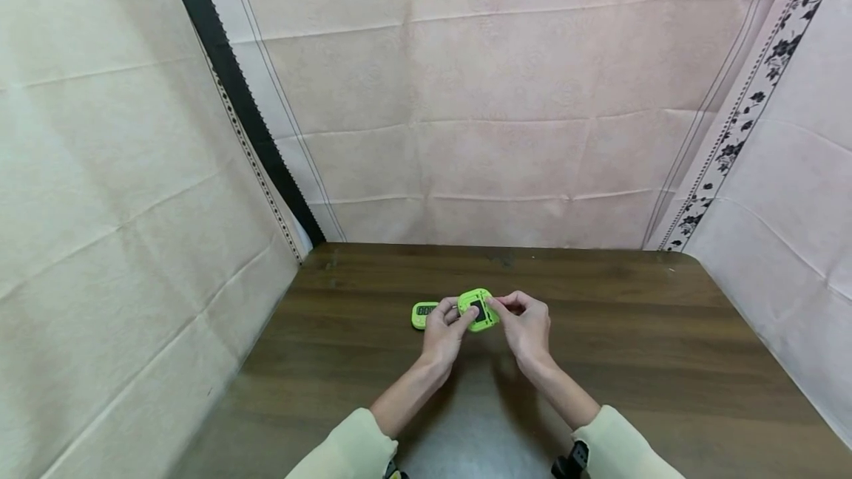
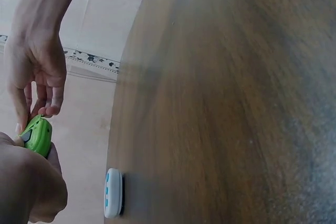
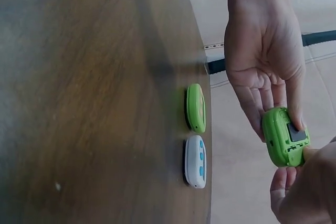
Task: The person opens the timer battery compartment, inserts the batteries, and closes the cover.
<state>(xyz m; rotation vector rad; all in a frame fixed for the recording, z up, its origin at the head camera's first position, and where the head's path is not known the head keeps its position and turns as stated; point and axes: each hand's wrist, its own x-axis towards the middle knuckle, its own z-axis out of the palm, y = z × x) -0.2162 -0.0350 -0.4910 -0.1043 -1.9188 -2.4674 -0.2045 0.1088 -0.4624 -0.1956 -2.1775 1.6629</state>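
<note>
A lime-green digital timer is held up off the table between both hands, its back with a dark square patch turned toward me. My left hand grips it from the left, thumb over the back. At its right edge, my right hand pinches with thumb and fingertips. In the left wrist view a thin green flap stands out from the held timer. Slots show on its back in the right wrist view. Behind my left hand, a second green timer with display digits lies on the table.
A white timer with blue buttons lies beside the second green timer; in the head view the hands hide it. The brown wooden table is bordered by pale cloth at the back and both sides.
</note>
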